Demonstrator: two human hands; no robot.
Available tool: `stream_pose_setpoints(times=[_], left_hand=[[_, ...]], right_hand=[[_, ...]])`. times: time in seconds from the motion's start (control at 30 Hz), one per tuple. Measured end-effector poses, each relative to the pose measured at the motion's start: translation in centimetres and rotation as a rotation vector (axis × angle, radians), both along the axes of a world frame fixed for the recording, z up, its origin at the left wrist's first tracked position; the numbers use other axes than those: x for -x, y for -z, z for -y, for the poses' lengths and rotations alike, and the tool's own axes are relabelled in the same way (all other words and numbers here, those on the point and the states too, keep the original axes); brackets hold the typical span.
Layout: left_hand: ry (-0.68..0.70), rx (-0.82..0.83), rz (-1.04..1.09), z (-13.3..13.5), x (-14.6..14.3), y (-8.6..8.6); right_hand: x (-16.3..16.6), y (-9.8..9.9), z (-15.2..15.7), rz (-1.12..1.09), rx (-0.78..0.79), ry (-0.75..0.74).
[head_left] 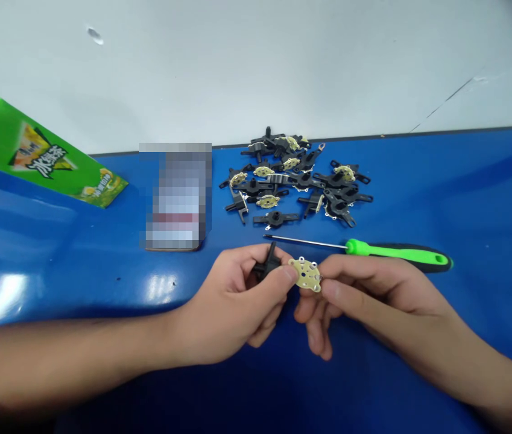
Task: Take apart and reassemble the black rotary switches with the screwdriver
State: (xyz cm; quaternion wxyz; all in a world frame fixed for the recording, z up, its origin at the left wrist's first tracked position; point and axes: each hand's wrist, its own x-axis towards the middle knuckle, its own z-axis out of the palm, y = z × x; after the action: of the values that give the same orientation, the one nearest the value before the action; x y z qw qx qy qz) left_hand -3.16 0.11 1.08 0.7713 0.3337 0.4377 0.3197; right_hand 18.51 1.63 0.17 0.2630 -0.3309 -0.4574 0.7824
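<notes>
Pinching a pale yellow disc (307,276) from opposite sides, two hands meet above a blue table (102,277). The left hand (242,298) curls around a black plastic part (265,265), its thumb pressed on the disc's left edge; the right hand (368,292) grips the right edge between thumb and forefinger, its other fingers hanging loosely below. Whether disc and black part are joined cannot be told. The disc looks light, thin and stiff; its small metal tabs probably bend easily, so the plain rim between them seems the best hold. The black part appears rigid and suits a grip around its body. Just beyond lies a green-handled screwdriver (395,252), then a pile of similar parts (303,179). Farther left are a blurred object (176,199) and a green carton (43,150).
</notes>
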Motion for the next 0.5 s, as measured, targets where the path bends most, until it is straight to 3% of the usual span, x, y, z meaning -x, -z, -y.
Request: stream_pose_setpoints(times=[0.17, 0.5], left_hand=[[0.027, -0.008, 0.025, -0.03, 0.02, 0.07], [0.046, -0.003, 0.062, -0.13, 0.16, 0.41]], right_hand=[[0.06, 0.08, -0.36, -0.075, 0.11, -0.022], [0.32, 0.62, 0.01, -0.098, 0.114, 0.001]])
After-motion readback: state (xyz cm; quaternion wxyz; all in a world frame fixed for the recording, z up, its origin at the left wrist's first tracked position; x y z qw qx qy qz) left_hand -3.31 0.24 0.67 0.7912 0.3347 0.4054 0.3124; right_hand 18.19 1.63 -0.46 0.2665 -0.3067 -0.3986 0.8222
